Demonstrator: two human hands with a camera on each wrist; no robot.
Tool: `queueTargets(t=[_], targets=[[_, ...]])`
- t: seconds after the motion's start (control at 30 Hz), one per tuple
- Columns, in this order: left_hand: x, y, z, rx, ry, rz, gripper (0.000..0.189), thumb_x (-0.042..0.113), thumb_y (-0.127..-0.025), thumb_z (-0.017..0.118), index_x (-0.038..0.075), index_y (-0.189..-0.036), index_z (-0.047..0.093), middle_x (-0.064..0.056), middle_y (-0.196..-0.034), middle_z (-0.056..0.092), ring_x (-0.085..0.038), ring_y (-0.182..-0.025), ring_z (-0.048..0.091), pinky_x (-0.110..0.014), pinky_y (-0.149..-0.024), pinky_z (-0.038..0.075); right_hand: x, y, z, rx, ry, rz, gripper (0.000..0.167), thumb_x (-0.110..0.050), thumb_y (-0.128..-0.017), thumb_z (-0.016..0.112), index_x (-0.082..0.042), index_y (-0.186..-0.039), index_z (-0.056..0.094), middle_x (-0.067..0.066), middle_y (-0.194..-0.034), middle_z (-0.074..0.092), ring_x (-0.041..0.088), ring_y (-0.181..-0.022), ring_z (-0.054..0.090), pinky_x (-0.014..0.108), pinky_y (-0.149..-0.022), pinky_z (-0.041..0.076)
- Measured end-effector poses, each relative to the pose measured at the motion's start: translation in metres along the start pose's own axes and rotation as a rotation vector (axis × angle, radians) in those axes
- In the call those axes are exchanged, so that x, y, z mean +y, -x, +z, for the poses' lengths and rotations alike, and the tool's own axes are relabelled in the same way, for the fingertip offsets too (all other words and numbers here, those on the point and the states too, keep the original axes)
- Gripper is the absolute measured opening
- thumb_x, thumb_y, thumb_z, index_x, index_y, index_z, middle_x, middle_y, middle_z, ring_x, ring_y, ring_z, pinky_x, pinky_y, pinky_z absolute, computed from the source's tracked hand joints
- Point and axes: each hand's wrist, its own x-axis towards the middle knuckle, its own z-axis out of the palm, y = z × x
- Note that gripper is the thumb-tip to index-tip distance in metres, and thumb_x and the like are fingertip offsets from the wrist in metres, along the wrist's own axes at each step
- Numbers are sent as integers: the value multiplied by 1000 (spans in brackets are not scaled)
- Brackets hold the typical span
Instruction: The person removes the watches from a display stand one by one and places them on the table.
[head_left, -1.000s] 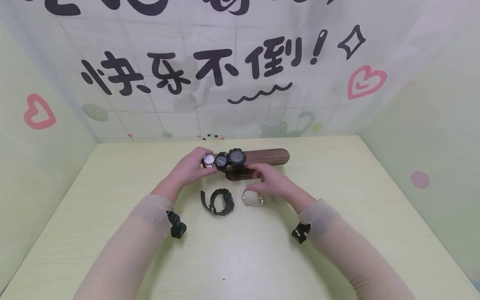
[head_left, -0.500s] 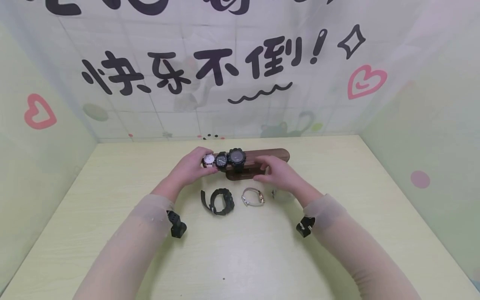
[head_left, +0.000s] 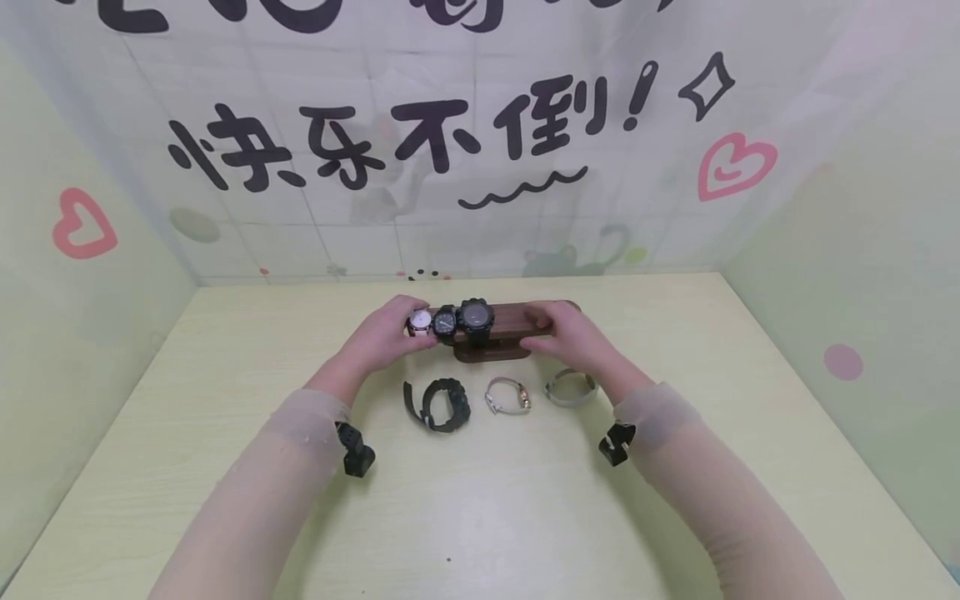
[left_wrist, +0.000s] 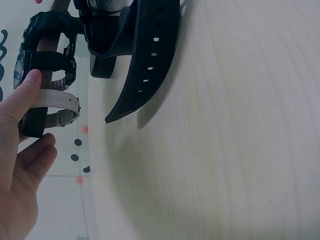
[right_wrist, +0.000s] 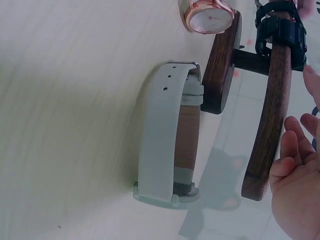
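Note:
A dark wooden watch stand (head_left: 512,317) has a crossbar carrying a white-strapped watch (head_left: 420,321), a black square-faced watch (head_left: 445,322) and a bulky black watch (head_left: 476,316). My left hand (head_left: 386,333) grips the bar's left end by the white-strapped watch, its thumb (left_wrist: 31,82) against the bar. At the bare right part of the bar is my right hand (head_left: 572,337), fingers loosely bent and thumb apart; in the right wrist view its fingertips (right_wrist: 290,132) lie right at the bar's edge, with nothing held between them.
In front of the stand lie a black watch (head_left: 446,406) with its strap undone, a slim watch (head_left: 508,396) with a rose-gold case, and a pale-strapped watch (head_left: 570,389). They rest on a light wooden table (head_left: 480,508). Printed panels (head_left: 315,242) enclose the back and sides.
My right hand has moved right along the stand, away from the slim watch to the bar's right part, uncovering the pale-strapped watch. The left hand keeps its grip.

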Motion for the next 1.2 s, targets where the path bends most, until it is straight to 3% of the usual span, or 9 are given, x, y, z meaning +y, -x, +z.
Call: queueTargets(t=[0.23,0.67,1.2], targets=[[0,0,0,5,-1,9,64,28,-82,73,-1,-132,45,-19,-134,46,-33,-117,47,-47,-100,38,4,-1,-3,5,18,11,57,-24,-83,72,-2,-132,51,14,-110,58,26,-101,52,40,-91,44],[-1,-1,-1,2,-3,30,64,27,-82,73,-2,-132,46,-20,-134,46,-34,-119,46,-47,-101,36,10,-1,-9,30,49,45,60,-25,-82,73,-3,-133,50,15,-113,56,27,-104,50,41,-94,42],[-2,-1,1,6,-1,29,63,28,-82,73,-1,-132,46,-18,-133,46,-32,-117,47,-46,-101,37,15,-2,-11,91,186,41,55,-32,-79,76,-10,-126,60,16,-106,54,32,-97,44,45,-85,38]])
